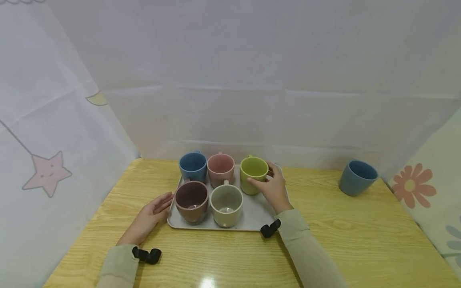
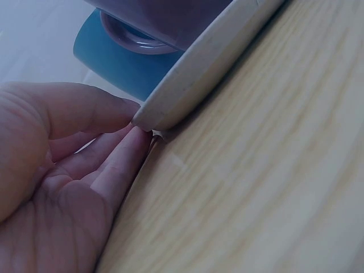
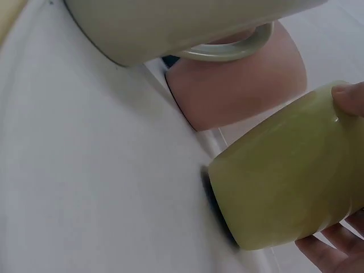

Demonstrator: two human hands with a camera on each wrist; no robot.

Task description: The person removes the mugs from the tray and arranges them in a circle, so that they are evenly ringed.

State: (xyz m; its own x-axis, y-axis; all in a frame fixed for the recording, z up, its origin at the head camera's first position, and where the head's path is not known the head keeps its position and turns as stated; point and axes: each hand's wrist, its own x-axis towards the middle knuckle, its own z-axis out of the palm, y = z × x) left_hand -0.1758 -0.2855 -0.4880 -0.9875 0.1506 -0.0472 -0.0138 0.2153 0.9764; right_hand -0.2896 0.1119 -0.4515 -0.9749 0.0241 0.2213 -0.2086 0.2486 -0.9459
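My right hand (image 1: 274, 193) grips a yellow-green mug (image 1: 249, 183) at the back right of a pale tray (image 1: 256, 210), thumb on its near side and fingers round its right. In the right wrist view the mug's base is at the tray surface, with a dark shadow under it. At the tray's left edge, my left hand (image 1: 148, 218) pinches the rim, thumb (image 2: 94, 111) above and fingers below. Nearest to that hand on the tray is a mauve mug (image 1: 192, 214). Beside it stands a cream mug (image 1: 225, 216); behind are a blue mug (image 1: 194, 175) and a pink mug (image 1: 218, 179).
Another blue cup (image 1: 353, 184) stands apart on the wooden table (image 1: 335, 236), toward the back right corner. Pale printed cloth (image 1: 230, 80) hangs behind the table and along both sides. Each wrist wears a small black camera.
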